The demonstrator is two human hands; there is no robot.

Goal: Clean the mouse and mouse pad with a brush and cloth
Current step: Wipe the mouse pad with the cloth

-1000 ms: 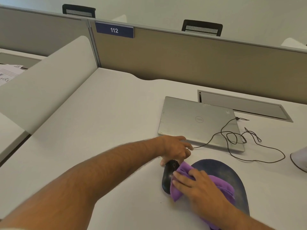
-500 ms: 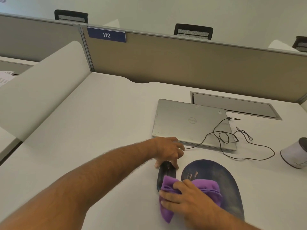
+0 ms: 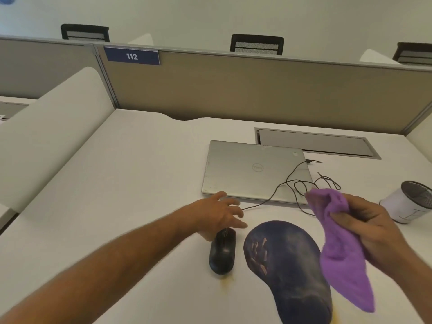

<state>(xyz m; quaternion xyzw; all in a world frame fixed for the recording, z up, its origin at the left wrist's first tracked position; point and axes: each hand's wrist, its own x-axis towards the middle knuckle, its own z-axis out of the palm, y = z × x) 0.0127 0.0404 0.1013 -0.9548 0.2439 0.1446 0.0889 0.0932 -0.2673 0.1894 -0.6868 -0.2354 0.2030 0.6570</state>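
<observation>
On the white worktop [image 3: 117, 183], black corded mouse [image 3: 222, 253] lying long axis fore-and-aft just under spread, empty left hand [image 3: 218, 212], beside dark oval mouse pad [image 3: 289, 265]; purple fleecy cloth [image 3: 336, 244] pinched aloft in right hand [image 3: 371, 223], farther off

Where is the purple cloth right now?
The purple cloth hangs from the right hand, lifted above the mouse pad's right edge, near the laptop.
</observation>
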